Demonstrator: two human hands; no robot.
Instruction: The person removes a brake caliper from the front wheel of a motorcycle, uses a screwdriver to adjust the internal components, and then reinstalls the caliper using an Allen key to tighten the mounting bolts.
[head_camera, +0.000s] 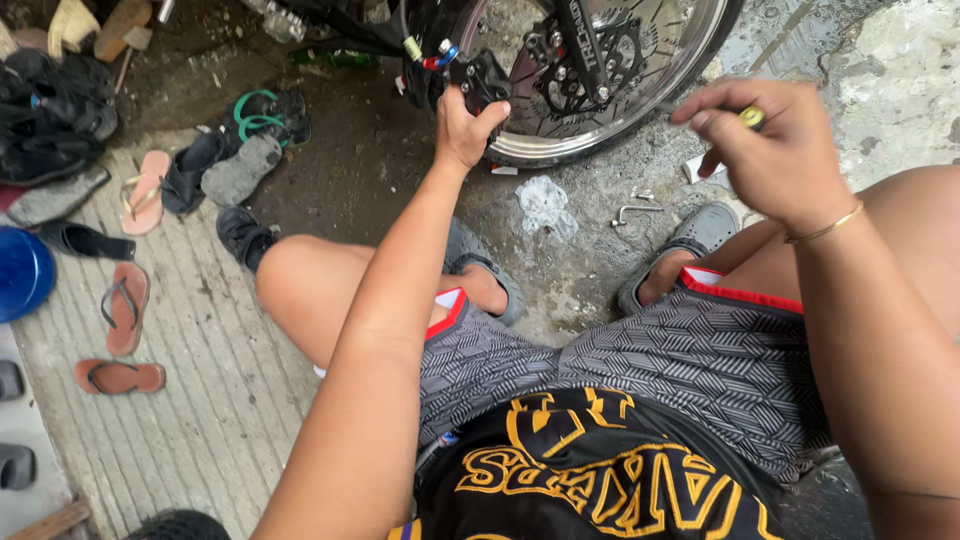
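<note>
Black metal is what your left hand (462, 128) grips: a brake caliper (484, 78) beside the motorcycle wheel (640, 70), just left of the brake disc (590, 55). Left fingers (492, 112) are wrapped over the caliper's lower edge, thumb side toward the wheel, arm stretched forward across your left knee. Right hand (775, 150) is raised, apart from the wheel, to the right of the rim. Right fingers (715, 112) are pinched narrow on a small yellow-green tool (752, 117); only its tip shows past the knuckles, so its kind cannot be told. A thin gold bracelet (825, 230) sits on the right wrist. On the wet concrete floor (380, 160) below the wheel: a crumpled clear plastic scrap (545, 205), and just right of it a bent metal key (635, 211) with small loose hardware near it. You sit low, both feet in grey shoes (700, 235) on the floor, patterned grey shorts (650, 360) with red trim. Left of you, on ribbed pavement (200, 400), several sandals (125, 305) lie scattered; a blue round object (20, 272) is at the left edge.
</note>
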